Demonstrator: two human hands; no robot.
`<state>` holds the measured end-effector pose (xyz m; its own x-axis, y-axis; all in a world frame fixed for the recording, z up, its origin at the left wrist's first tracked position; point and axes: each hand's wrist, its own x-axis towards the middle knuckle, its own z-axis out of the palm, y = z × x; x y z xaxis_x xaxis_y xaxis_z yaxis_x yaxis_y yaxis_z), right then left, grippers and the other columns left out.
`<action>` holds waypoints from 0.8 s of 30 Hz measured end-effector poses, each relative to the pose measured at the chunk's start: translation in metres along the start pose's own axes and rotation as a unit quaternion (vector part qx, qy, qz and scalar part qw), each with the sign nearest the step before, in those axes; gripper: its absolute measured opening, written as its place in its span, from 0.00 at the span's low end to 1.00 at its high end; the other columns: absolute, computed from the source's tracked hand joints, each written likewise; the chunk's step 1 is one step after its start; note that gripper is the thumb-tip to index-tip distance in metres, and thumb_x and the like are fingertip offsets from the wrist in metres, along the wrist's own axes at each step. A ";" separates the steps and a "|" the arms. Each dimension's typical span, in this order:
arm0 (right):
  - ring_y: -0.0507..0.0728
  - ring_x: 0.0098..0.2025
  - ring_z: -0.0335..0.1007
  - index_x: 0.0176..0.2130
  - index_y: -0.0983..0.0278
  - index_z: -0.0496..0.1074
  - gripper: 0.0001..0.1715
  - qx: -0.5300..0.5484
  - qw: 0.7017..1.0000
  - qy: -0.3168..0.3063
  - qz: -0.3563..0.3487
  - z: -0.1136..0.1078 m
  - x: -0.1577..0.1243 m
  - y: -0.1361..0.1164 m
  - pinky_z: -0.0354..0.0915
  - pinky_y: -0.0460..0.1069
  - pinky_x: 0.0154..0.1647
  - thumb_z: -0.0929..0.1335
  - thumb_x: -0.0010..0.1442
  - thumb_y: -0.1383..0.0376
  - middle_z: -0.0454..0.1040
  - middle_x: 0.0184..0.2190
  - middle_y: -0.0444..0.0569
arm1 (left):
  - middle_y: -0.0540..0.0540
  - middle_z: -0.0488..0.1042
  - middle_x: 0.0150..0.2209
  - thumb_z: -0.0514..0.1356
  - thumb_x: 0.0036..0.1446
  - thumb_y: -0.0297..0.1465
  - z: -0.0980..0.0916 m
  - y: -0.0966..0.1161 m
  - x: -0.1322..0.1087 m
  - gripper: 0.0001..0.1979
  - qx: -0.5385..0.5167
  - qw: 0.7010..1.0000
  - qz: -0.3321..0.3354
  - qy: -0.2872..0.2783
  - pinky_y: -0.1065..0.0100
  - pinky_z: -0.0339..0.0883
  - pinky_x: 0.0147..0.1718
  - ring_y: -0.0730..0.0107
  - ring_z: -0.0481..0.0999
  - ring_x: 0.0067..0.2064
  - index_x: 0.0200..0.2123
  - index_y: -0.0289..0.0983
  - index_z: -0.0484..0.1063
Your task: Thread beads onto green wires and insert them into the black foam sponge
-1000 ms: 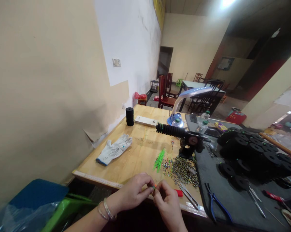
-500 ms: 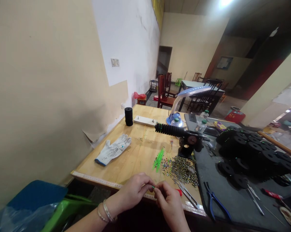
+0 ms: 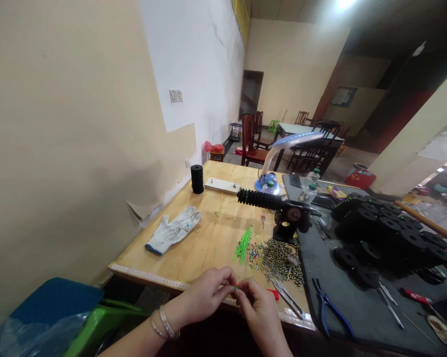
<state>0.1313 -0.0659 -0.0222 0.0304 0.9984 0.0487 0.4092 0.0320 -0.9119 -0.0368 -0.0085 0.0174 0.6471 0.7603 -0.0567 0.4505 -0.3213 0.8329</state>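
Over the table's front edge, my left hand and my right hand meet fingertip to fingertip. Both are closed in a pinch around a tiny green piece, too small to name; a faint orange line shows just above it. Just beyond the fingers lies a bundle of bright green strands. Small coloured beads and a heap of small dark-and-brass metal pieces spread to its right. Beside my right hand are a metal tool with a long pointed end and a red object, partly hidden.
A grey-white glove lies at left. A black ribbed roll on a stand, a blue lamp and an upright black spool stand farther back. Blue-handled pliers and stacked black spools occupy the dark mat at right.
My fingertips have shifted very slightly around the small green piece, and the left fingers sit a little higher. Nothing else on the table has moved.
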 end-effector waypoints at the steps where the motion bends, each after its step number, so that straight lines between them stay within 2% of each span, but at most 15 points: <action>1: 0.54 0.25 0.67 0.31 0.62 0.72 0.12 -0.006 1.000 0.001 -0.003 0.000 0.000 0.000 0.59 0.45 0.26 0.65 0.61 0.58 0.73 0.24 0.45 | 0.48 0.76 0.33 0.53 0.60 0.31 0.000 0.001 0.000 0.07 0.009 1.000 -0.001 -0.003 0.69 0.65 0.36 0.67 0.74 0.36 0.36 0.37 0.70; 10: 0.54 0.26 0.68 0.31 0.63 0.73 0.10 -0.010 1.000 0.009 -0.019 0.001 0.001 0.002 0.61 0.45 0.29 0.65 0.60 0.62 0.74 0.24 0.45 | 0.50 0.74 0.29 0.54 0.59 0.32 0.002 0.000 0.003 0.08 0.001 1.000 0.019 0.021 0.71 0.61 0.33 0.69 0.71 0.32 0.31 0.36 0.71; 14: 0.52 0.24 0.63 0.28 0.63 0.69 0.11 0.025 1.000 0.016 0.007 0.003 0.001 0.006 0.58 0.45 0.26 0.66 0.59 0.60 0.69 0.21 0.42 | 0.51 0.71 0.27 0.52 0.61 0.32 0.001 -0.005 0.006 0.09 -0.032 0.994 0.015 0.102 0.70 0.62 0.33 0.69 0.70 0.31 0.29 0.37 0.67; 18: 0.49 0.17 0.58 0.27 0.62 0.65 0.15 0.144 0.986 0.002 0.079 0.009 0.000 0.012 0.54 0.43 0.18 0.68 0.56 0.54 0.65 0.17 0.38 | 0.52 0.69 0.25 0.50 0.63 0.34 -0.001 -0.010 0.010 0.11 -0.057 0.983 0.011 0.172 0.69 0.62 0.31 0.69 0.69 0.29 0.28 0.39 0.63; 21: 0.46 0.13 0.54 0.27 0.62 0.62 0.22 0.216 0.968 0.010 0.128 0.014 0.001 0.018 0.49 0.42 0.14 0.70 0.52 0.48 0.65 0.15 0.37 | 0.51 0.70 0.25 0.51 0.63 0.34 -0.001 -0.012 0.011 0.12 -0.045 0.981 0.017 0.189 0.69 0.63 0.32 0.68 0.71 0.30 0.28 0.39 0.65; 24: 0.45 0.12 0.53 0.26 0.61 0.61 0.28 0.263 0.950 0.044 0.161 0.015 0.006 0.022 0.48 0.41 0.13 0.71 0.47 0.43 0.66 0.14 0.37 | 0.48 0.74 0.30 0.52 0.63 0.34 -0.001 -0.012 0.007 0.10 0.006 0.970 0.040 0.240 0.66 0.66 0.37 0.64 0.73 0.35 0.32 0.39 0.69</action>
<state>0.1269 -0.0587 -0.0478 0.1621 0.9533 -0.2550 -0.1468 -0.2322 -0.9615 -0.0383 0.0019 0.0074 0.3206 0.9069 0.2734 0.4191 -0.3946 0.8177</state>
